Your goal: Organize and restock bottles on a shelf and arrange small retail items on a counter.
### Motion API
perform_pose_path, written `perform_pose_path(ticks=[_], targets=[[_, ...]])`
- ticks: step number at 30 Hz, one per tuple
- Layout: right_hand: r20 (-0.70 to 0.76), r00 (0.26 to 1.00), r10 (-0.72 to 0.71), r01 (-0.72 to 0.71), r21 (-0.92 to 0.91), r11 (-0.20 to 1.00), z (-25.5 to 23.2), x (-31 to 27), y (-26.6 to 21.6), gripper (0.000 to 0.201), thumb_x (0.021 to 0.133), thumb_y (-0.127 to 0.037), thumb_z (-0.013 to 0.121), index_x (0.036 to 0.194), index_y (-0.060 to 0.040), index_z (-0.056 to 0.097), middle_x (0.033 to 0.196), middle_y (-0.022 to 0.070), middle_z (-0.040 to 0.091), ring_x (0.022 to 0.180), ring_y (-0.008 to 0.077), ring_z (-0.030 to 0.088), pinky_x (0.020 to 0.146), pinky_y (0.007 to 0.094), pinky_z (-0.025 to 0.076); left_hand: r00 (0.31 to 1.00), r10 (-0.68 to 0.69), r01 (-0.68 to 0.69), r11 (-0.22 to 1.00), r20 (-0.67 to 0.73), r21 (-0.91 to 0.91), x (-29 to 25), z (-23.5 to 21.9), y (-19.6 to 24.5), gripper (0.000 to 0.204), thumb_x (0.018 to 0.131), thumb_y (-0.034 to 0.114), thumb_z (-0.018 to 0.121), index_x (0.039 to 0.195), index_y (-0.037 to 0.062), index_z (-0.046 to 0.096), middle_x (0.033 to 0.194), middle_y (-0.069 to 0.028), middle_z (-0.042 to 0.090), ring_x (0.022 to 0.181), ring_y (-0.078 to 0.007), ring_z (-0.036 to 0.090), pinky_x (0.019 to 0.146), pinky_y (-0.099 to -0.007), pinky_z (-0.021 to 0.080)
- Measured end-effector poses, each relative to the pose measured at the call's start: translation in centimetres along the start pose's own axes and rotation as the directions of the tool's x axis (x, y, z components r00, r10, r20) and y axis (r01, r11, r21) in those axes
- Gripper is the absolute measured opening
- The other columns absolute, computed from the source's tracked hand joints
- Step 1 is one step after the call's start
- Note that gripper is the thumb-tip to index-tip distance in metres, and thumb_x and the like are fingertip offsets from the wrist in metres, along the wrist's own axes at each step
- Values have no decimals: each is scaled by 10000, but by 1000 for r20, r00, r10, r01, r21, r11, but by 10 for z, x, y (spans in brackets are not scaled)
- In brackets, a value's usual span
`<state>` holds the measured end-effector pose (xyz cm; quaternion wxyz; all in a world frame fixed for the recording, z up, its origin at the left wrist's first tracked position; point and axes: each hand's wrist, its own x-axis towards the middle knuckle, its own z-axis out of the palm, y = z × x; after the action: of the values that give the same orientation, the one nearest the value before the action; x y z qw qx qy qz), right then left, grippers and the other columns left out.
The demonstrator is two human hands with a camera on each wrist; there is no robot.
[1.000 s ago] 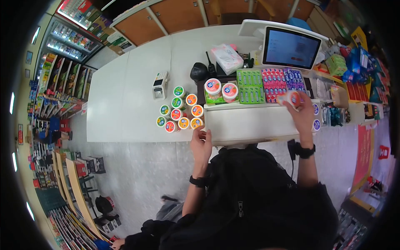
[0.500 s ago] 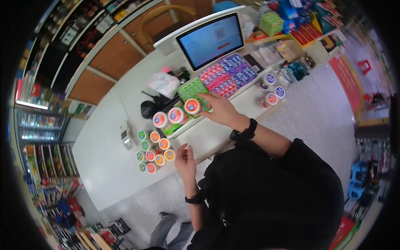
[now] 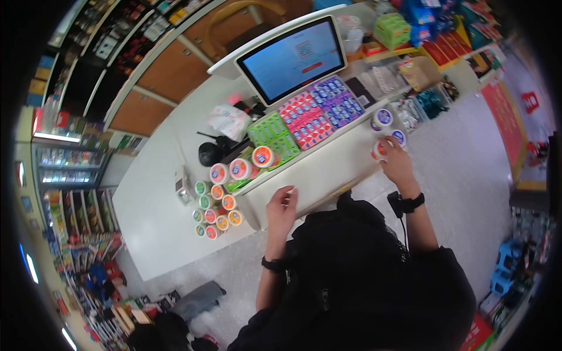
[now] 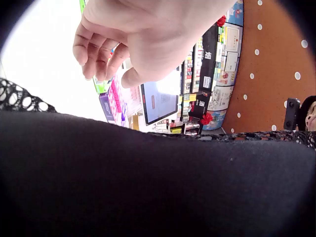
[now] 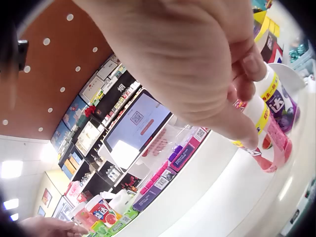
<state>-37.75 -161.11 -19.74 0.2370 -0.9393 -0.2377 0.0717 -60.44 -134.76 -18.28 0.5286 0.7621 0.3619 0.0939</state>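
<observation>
At the counter's right end my right hand [image 3: 400,168] pinches a red-lidded jar [image 3: 379,150]; in the right wrist view its thumb and fingers are round the top of the pink jar [image 5: 279,143]. Two purple-lidded jars [image 3: 382,117] stand beside it. Over the counter's near edge, my left hand [image 3: 282,213] hangs with loosely curled fingers and holds nothing; the left wrist view shows the same hand [image 4: 148,39] empty. Three jars stand in a row beside the green packs, the last an orange-red lid [image 3: 263,156]. Several smaller jars [image 3: 222,223] cluster at the left.
A screen [image 3: 293,58] stands behind green, pink [image 3: 305,120] and purple packs. Around the back left are a card terminal [image 3: 183,184], a black device [image 3: 209,154] and a tissue pack [image 3: 228,120]. Small bins [image 3: 430,102] lie beyond the purple-lidded jars.
The jar my right hand carried now stands at the end of the row, let go. That hand has moved right and taken hold of another jar. The head view has turned.
</observation>
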Motion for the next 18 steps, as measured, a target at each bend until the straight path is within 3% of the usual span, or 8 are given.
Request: perform_pose_path(ticks=[4,7,8,9,11,12,14,18], targets=[[32,999,6,-6,13,1000,-8,7,-1,493,723,-58,703,1209,-59,623,1246,133,588,1022,370,641,852,440,543,1000,-6,6,1000,-2,26,-2,24,22,259,909,223,697,1056,10,700,787,-99,680,647,-139,618,598,-281,499],[-8,991,-134,134,166,977,-26,11,-11,482,711,-91,752,1177,-50,639,1198,136,600,978,366,653,850,445,542,1000,-8,9,999,-26,43,-7,37,28,267,905,218,695,1059,0,695,784,-114,676,641,-156,625,597,-288,502],[-95,970,-226,241,206,948,-27,15,-13,479,705,-112,791,1158,-49,648,1159,116,605,822,278,658,740,376,543,999,-21,22,999,-27,38,-10,40,27,288,918,231,685,1087,-3,685,801,-99,678,660,-137,619,606,-279,500],[-79,966,-245,257,218,942,-38,20,-25,479,705,-112,791,1158,-49,648,1159,116,605,822,278,658,740,376,543,999,-34,35,999,-27,33,-13,42,26,310,931,243,675,1115,-6,674,817,-85,680,680,-118,613,615,-271,498],[29,986,-164,141,375,916,-63,27,-60,472,714,-112,802,1158,-52,653,1129,86,607,689,172,578,632,299,493,995,-70,72,997,-75,27,-20,45,29,304,923,242,677,1093,-10,681,806,-100,679,657,-138,616,609,-287,502],[46,983,-178,148,381,913,-60,31,-70,472,714,-112,802,1158,-52,653,1129,86,607,689,172,578,632,299,493,991,-91,93,996,-99,15,-24,45,30,299,915,241,680,1071,-14,688,794,-116,678,634,-158,620,602,-303,506],[-87,942,-323,321,506,800,-55,47,-88,490,709,-83,805,1174,-54,651,1127,69,608,626,118,482,578,252,436,984,-123,126,992,-131,10,-31,43,27,308,915,246,678,1078,-15,686,798,-120,679,637,-165,623,607,-308,508],[-131,872,-471,461,539,704,-30,68,-132,461,736,-57,796,1176,-61,657,1181,58,615,667,125,523,598,252,459,961,-138,146,989,-241,14,-42,32,18,340,917,271,666,1101,-15,681,817,-140,684,654,-208,638,636,-336,518]])
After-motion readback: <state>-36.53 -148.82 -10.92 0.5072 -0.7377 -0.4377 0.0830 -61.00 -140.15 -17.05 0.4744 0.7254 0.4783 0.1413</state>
